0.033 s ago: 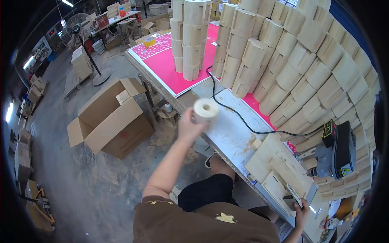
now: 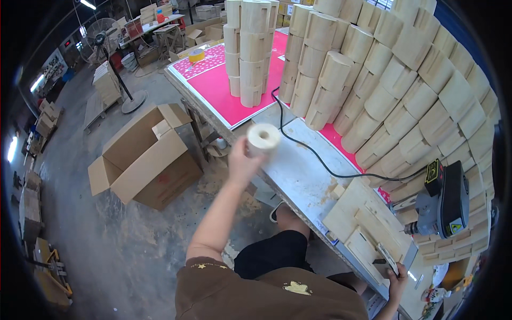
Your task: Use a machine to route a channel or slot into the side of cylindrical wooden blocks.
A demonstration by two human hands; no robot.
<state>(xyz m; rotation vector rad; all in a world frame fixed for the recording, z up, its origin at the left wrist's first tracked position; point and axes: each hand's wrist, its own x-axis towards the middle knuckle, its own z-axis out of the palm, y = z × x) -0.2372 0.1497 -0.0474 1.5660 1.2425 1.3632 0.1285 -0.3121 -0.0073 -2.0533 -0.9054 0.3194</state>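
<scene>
My left hand (image 2: 245,162) is closed round a pale wooden cylinder (image 2: 264,136) with a round hole in its top end. It holds the cylinder up over the near edge of the white-topped workbench (image 2: 293,168); both are a little blurred. At the lower right, my right hand (image 2: 396,280) has its fingers closed on the end of a narrow, light-coloured lever (image 2: 388,257). That lever lies over a flat wooden jig (image 2: 357,213) on the bench. A grey and black drill (image 2: 440,200) points its chuck toward the jig.
Stacked wooden cylinders (image 2: 373,98) form a tall wall along the bench's far side. Another stack (image 2: 252,53) stands on the pink sheet (image 2: 218,90). A black cable (image 2: 314,152) crosses the bench to the drill. An open cardboard box (image 2: 154,181) sits on the floor at left.
My left hand has moved slightly left and up in the picture, carrying the wooden cylinder. My right hand stays at the lever.
</scene>
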